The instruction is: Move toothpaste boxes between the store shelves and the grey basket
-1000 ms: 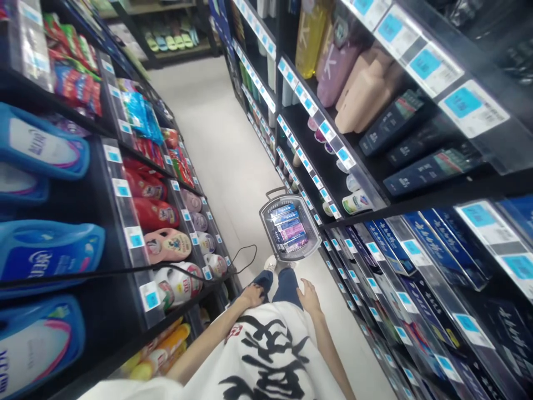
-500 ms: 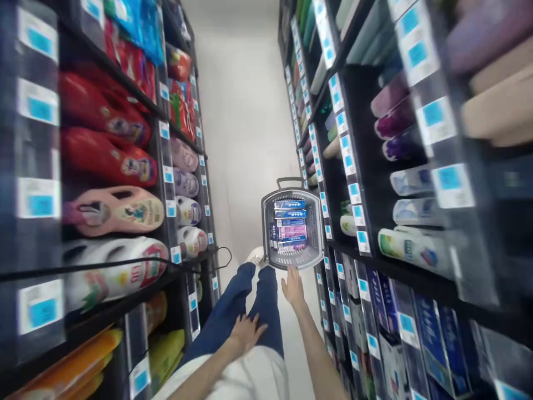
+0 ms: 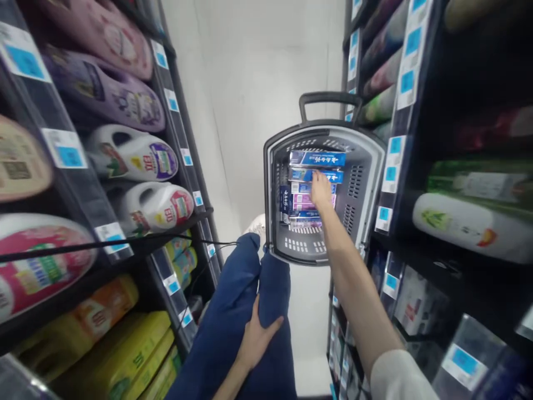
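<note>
A grey plastic basket (image 3: 377, 166) with a raised dark handle stands on the floor ahead of my knees. Inside it lies a row of toothpaste boxes, mostly blue, with a pink box (image 3: 302, 201) among them and a dark blue box (image 3: 285, 203) set crosswise at the left. My right hand (image 3: 322, 191) reaches down into the basket, its bent fingers closed at a blue toothpaste box (image 3: 302, 175), second from the far end; the fingertips are partly hidden. My left hand (image 3: 257, 339) rests on my thigh, fingers spread, holding nothing.
Shelves with price tags line both sides of a narrow aisle. Detergent bottles (image 3: 141, 153) and yellow packs (image 3: 133, 355) fill the left; a white bottle (image 3: 466, 225) lies on the right. A black cable (image 3: 137, 240) crosses at left. Pale floor (image 3: 250, 111) stretches ahead.
My right hand has gone from the basket's near rim to the toothpaste boxes inside. The view has dropped closer to the basket. My left hand remains on my leg.
</note>
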Available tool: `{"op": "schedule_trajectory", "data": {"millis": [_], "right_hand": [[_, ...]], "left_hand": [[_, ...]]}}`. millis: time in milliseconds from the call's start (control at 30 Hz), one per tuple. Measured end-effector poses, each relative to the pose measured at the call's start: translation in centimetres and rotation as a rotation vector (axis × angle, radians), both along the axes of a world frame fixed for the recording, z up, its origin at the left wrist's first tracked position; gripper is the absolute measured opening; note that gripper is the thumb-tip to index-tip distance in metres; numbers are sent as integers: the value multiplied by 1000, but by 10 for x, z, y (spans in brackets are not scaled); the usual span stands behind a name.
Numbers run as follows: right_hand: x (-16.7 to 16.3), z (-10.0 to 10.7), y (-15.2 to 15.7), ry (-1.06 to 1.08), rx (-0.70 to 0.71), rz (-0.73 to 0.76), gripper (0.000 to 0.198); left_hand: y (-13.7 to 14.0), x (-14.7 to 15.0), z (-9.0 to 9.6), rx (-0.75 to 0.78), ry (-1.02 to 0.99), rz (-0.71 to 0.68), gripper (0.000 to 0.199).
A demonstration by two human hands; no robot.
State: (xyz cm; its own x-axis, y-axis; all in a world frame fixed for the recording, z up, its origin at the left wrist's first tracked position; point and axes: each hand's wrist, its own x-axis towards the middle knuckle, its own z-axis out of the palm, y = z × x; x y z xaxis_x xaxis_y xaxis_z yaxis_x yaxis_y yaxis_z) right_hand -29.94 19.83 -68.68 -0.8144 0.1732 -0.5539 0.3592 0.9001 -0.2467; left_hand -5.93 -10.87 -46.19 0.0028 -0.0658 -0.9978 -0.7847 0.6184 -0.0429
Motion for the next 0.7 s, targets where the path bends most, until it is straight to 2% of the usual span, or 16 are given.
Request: {"op": "schedule_trajectory", "data": {"millis": [100,200,300,367,433,500,633,700], "right_hand": [[-11,-22,-1,7,80,21,57],[-12,-32,1,33,115,57,50],[5,-32,3,2,109,79,39],[30,-21,0,15,94,48,33],[64,4,-9,27,43,-33,44],[105,41,-24,-2,-46,-173,55],[195,136,-63,-117,-220,-500,55],[237,186,-82,-285,-349,-701,51]], "left_hand": [[-2,2,2,40,36,71,108],[-7,2,4,45,67,80,109],[-11,1,3,60,80,34,107],[-13,0,3,67,80,11,105],[-17,1,1,62,69,-15,104],[-23,3,-1,49,42,-77,103],[-37,10,1,36,13,-305,97],[-42,6,11,61,23,-456,89]]}}
